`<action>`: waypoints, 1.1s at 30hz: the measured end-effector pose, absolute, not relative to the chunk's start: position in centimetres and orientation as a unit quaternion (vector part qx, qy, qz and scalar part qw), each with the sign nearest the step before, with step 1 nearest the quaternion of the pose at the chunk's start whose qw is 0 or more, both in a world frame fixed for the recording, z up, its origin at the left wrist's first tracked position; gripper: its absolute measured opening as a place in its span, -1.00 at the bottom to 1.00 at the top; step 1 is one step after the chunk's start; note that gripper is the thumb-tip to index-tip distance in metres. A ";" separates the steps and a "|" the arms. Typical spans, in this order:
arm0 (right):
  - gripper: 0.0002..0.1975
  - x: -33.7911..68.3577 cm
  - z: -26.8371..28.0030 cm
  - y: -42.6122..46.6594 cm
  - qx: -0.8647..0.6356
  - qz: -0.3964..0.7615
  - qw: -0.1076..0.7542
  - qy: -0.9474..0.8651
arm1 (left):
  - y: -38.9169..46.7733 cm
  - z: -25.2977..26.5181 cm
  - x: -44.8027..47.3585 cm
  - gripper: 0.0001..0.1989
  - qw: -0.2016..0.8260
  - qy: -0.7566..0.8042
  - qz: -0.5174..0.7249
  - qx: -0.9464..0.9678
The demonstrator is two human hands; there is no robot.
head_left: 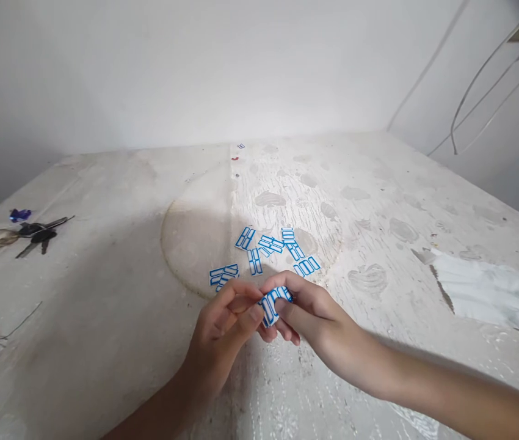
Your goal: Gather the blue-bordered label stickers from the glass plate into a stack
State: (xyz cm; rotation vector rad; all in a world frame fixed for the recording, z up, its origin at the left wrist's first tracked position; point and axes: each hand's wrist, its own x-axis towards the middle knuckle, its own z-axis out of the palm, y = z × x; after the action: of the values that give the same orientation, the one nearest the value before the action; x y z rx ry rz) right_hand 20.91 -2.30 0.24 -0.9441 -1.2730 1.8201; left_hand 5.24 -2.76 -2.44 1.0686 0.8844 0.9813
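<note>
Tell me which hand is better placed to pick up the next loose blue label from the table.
Probably the right hand: its fingertips lie nearest the loose blue labels, and the left hand sits farther back. Both hands share a grip on the label sheet.

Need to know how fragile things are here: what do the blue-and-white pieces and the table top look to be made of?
The blue-and-white pieces, like the ones pinched between the left hand and right hand, look like thin paper labels: flat, matte, white with printed blue frames, the held ones bending slightly. The table top looks like white-painted wood, worn and stained; that is a guess.
</note>
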 end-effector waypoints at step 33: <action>-0.87 21.2 -0.7 -1.2 -0.316 0.670 0.434 -0.513 | -2.5 -1.8 5.4 -0.76 0.725 0.380 0.440 0.370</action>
State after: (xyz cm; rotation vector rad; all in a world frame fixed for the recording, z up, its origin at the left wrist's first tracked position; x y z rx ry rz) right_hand 21.23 -1.18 -0.70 -0.7876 -1.2764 1.6679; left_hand 5.35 -2.54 -1.79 0.8163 0.8383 0.9700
